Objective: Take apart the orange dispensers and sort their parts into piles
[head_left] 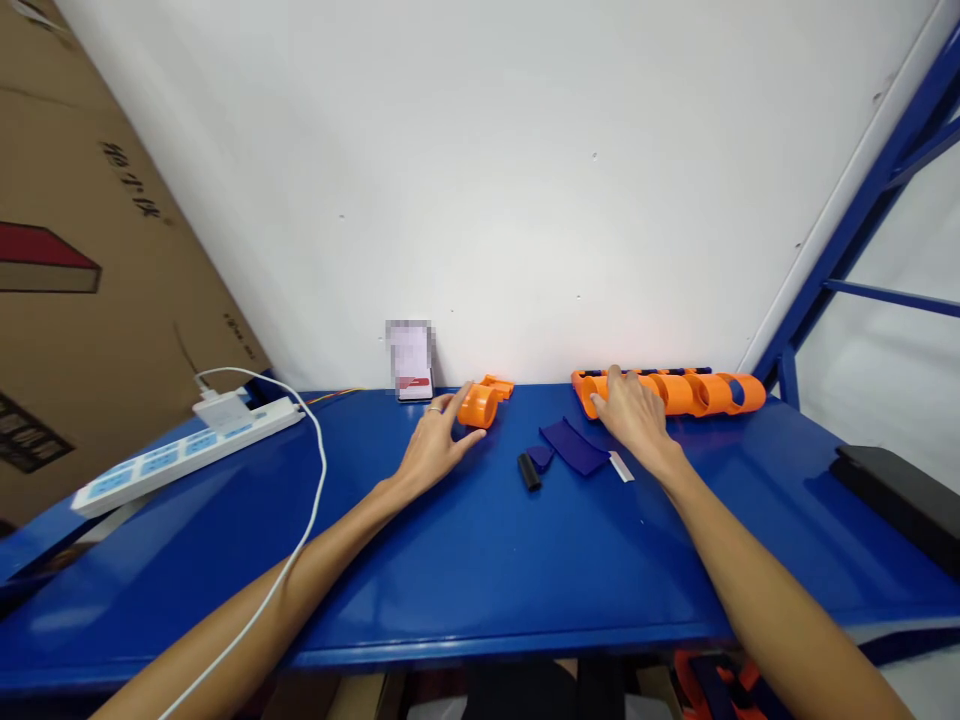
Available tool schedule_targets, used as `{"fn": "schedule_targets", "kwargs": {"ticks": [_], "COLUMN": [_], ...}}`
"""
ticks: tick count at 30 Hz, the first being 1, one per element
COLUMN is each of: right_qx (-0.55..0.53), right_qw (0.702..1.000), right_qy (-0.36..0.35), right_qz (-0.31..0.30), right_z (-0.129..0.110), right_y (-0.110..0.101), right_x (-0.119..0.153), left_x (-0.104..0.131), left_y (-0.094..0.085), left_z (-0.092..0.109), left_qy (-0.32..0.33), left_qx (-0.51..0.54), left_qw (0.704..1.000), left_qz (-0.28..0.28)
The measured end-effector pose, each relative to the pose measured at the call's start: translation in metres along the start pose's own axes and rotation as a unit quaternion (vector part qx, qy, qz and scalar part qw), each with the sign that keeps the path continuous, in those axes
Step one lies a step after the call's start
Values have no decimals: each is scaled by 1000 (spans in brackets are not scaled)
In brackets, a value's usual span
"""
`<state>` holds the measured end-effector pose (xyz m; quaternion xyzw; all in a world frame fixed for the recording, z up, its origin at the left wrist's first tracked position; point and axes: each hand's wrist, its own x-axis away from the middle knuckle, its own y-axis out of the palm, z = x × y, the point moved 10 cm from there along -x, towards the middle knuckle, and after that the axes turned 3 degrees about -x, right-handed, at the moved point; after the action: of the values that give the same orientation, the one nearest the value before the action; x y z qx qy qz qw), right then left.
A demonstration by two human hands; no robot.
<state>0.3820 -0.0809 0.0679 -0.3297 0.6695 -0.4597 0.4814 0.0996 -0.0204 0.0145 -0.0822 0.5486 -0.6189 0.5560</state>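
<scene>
Both my arms reach across a blue metal table. My left hand touches an orange plastic ring piece with its fingertips, fingers spread, not closed around it. My right hand rests on the left end of a row of joined orange rings lying by the wall. Between the hands lie dark blue fabric straps, a short black cylinder and a small white strip.
A white power strip with a charger and white cable lies at the left. A small card leans on the white wall. A cardboard box stands left, a black object and blue shelf frame right.
</scene>
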Motion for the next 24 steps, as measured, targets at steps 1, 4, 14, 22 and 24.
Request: {"fn": "schedule_targets", "kwargs": {"ticks": [1, 4, 14, 22, 24], "right_qx": [-4, -25, -120, -142, -144], "right_qw": [1000, 1000, 992, 985, 983], "right_qy": [0, 4, -21, -45, -46], "right_qz": [-3, -5, 33, 92, 102], "right_z": [0, 2, -2, -8, -7], "right_y": [1, 4, 0, -15, -16], "right_x": [-1, -4, -9, -7, -8], "left_x": [-2, -4, -7, -2, -3], "left_y": [5, 7, -13, -20, -25], "left_z": [-4, -8, -26, -27, -30], "left_qy": [-9, -22, -7, -44, -53], "left_qx": [-20, -68, -37, -10, 5], "left_qw": [1000, 997, 999, 998, 996], "left_qz": [-20, -23, 24, 48, 69]}}
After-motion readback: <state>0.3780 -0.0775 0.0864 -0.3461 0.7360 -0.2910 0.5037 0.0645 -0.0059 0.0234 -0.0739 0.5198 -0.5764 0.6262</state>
